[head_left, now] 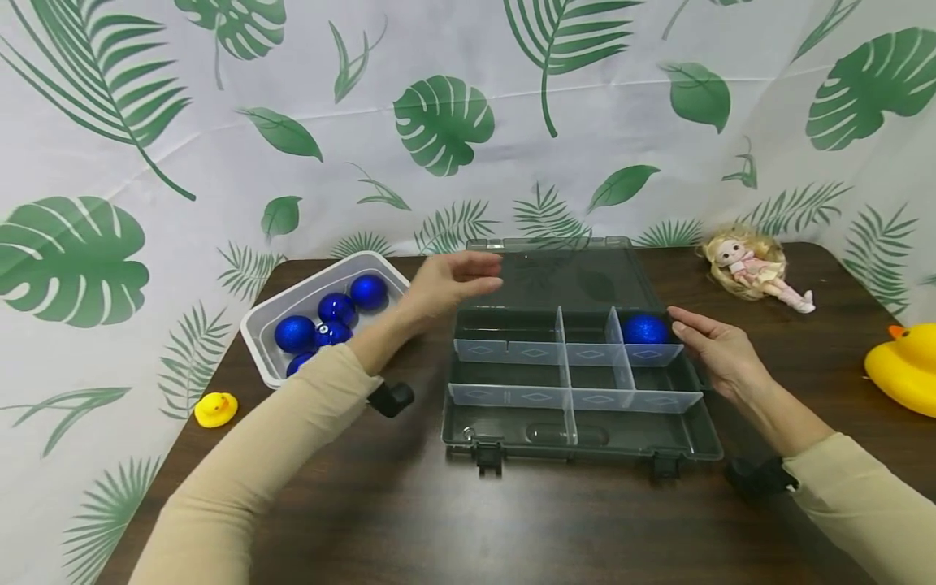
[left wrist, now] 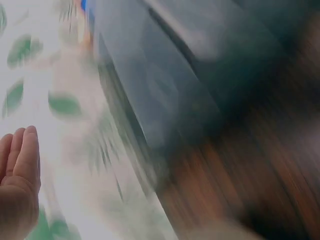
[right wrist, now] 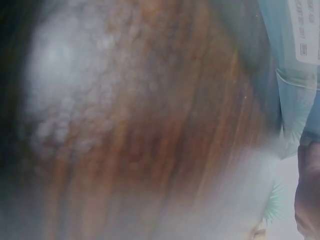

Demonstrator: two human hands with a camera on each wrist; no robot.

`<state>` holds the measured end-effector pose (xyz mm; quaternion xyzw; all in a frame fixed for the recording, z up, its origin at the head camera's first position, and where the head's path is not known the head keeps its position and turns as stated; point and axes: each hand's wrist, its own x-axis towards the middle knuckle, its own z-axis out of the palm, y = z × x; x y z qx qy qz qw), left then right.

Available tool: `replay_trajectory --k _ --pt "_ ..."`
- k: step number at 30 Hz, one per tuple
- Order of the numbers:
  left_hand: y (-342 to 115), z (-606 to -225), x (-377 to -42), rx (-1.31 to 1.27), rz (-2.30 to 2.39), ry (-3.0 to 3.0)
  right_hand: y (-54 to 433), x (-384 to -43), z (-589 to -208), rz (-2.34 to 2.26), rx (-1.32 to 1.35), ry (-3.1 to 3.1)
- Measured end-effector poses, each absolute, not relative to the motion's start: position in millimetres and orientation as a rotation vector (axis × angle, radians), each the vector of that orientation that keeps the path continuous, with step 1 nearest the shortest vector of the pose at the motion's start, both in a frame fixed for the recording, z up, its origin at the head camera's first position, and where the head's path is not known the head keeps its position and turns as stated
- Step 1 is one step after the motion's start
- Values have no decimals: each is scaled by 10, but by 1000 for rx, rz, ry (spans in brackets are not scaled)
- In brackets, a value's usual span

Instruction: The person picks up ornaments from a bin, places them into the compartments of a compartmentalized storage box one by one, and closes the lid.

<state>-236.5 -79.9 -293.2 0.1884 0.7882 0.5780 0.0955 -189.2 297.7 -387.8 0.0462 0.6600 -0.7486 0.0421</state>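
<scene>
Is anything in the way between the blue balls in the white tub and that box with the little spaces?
Yes. The white tub has walls around the blue balls, and the person's left arm crosses between the tub and the divided box. The box's lid is folded back, not over the spaces.

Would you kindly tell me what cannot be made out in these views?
- Head: the nearest blue ball in the white tub, partly hidden by the left sleeve.
- Head: the large duck, cut off by the right edge.
- Left wrist: the case, its compartments smeared by blur.
- Right wrist: the right hand, mostly beyond the right edge.
</scene>
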Motion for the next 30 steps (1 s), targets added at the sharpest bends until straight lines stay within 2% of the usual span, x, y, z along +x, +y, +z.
replay_trajectory --k 6,12,18,30 --pt "-1648 -2957 -2428 280 1731 2485 3001 -1891 -3868 -2239 171 2069" --pt "-2083 -3105 -2548 78 1663 2683 3013 -1891 -3861 -2194 206 2102" --pt "-2212 -3283 -2641 -48 1566 2760 2977 -1881 -3864 -2218 178 2100" --pt "-2142 -3487 -2781 -115 1445 2936 2977 -1881 -3861 -2220 176 2100"
